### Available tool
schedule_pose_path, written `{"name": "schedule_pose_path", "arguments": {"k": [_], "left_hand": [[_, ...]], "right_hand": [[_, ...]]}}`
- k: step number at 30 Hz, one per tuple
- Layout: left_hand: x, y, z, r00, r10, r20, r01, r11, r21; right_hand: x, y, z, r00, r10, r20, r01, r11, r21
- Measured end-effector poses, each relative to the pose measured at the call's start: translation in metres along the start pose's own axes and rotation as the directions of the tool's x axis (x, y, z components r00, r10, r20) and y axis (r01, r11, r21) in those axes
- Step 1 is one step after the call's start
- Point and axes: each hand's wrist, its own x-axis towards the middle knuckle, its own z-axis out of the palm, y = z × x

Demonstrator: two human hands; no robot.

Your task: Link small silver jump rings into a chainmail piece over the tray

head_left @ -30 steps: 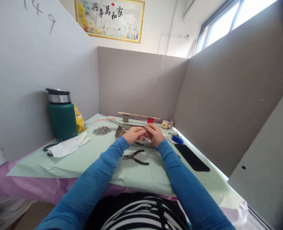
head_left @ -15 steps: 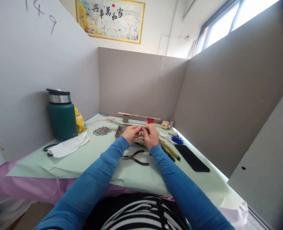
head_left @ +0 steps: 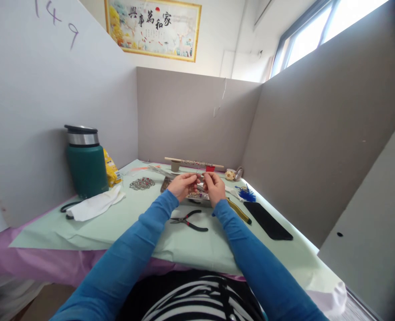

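Note:
My left hand (head_left: 184, 185) and my right hand (head_left: 214, 187) are raised close together over a tray of beads (head_left: 197, 195). The fingers of both hands are pinched, and a thin wire-like piece shows faintly between them, too small to make out well. Below them, black-handled pliers (head_left: 189, 220) lie on the pale green cloth. Yellow-handled pliers (head_left: 240, 211) rest beside my right wrist, partly hidden by it. Behind the hands, a beaded stick (head_left: 194, 162) lies across a brown cup (head_left: 175, 166) and a red cup (head_left: 210, 169).
On the left stand a green flask (head_left: 86, 165) and a yellow packet (head_left: 111, 167), with white tissue (head_left: 95, 206) over black-handled scissors. A chain pile (head_left: 142, 183) lies left of the tray. Right are a black phone-like slab (head_left: 267, 220) and blue tassel (head_left: 247, 193).
My hands have moved slightly apart, my right hand shifting to the right. A gap now shows between the fingertips, and more of the bead tray is visible.

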Motion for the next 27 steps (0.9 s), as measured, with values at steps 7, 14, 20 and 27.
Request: {"name": "schedule_pose_path", "arguments": {"k": [7, 14, 20, 27], "left_hand": [[0.0013, -0.0035, -0.0020, 0.998, 0.021, -0.057, -0.014, 0.994, 0.110], [0.0003, -0.0053, 0.0004, 0.994, 0.062, -0.095, -0.038, 0.971, 0.236], [-0.0023, -0.0023, 0.0052, 0.988, 0.094, -0.126, -0.051, 0.950, 0.307], [0.0033, -0.0086, 0.0021, 0.963, 0.235, -0.133, -0.151, 0.878, 0.455]], "right_hand": [[-0.0019, -0.0016, 0.0004, 0.998, -0.045, 0.036, 0.046, 0.998, -0.043], [-0.0040, -0.0049, 0.0038, 0.998, -0.005, 0.056, 0.005, 1.000, 0.000], [-0.0059, -0.0087, 0.0044, 0.998, 0.020, 0.052, -0.020, 1.000, -0.019], [-0.0025, -0.0042, 0.0017, 0.987, 0.127, 0.100, -0.130, 0.991, 0.022]]}}
